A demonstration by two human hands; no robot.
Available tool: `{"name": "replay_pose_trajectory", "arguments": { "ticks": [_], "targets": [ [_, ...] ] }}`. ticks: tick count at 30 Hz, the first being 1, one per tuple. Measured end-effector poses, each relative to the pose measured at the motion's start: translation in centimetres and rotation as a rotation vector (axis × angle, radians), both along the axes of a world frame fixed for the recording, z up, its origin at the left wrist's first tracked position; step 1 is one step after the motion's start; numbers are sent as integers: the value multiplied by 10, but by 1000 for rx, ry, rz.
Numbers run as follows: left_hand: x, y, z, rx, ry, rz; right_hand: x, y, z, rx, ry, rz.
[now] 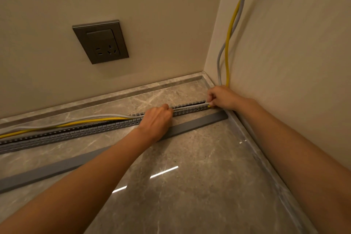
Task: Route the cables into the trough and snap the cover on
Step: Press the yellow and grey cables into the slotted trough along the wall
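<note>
A grey slotted cable trough (79, 132) lies on the marble floor, running from the left edge to the right wall. A yellow cable (230, 30) and a grey cable (239, 7) hang down the right wall, then run along the trough and out over its far side at the left. My right hand (221, 97) pinches both cables at the trough's right end by the wall. My left hand (157, 118) presses them into the trough near its middle, fingers curled over the slots. The flat grey cover (197, 123) lies loose on the floor just in front of the trough.
A grey wall socket (100, 42) sits on the back wall above the floor. A stone skirting (117, 91) runs along both walls into the corner. Polished marble floor (190, 186) stretches between my forearms.
</note>
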State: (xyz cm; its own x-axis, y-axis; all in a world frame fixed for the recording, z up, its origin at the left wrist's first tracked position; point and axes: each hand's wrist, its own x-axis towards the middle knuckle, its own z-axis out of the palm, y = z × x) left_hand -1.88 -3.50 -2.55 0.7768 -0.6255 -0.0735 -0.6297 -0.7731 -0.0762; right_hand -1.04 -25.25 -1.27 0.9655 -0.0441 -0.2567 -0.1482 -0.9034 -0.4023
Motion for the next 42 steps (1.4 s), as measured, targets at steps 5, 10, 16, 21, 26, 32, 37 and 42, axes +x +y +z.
{"name": "replay_pose_trajectory", "arguments": {
  "ticks": [5,10,16,21,26,32,37,42],
  "targets": [
    [5,3,0,-68,-8,27,2,1,1,-3,10,-5],
    [3,2,-5,-68,-31,30,3,7,-2,-70,-64,-48],
    [4,4,-8,-67,-26,68,4,16,-4,-93,-120,-204],
    [7,-1,-8,-8,-30,77,-16,23,-11,-91,-147,-192],
    [6,1,-14,-83,-9,98,-27,26,-16,-124,-153,-145],
    [6,21,-9,-263,-13,-41,-47,42,-8,-380,-104,-86],
    [11,42,3,-332,-28,51,-53,65,7,-420,-205,-162],
    [12,98,5,-350,12,278,-41,120,13,-275,-191,-79]
  ]
}}
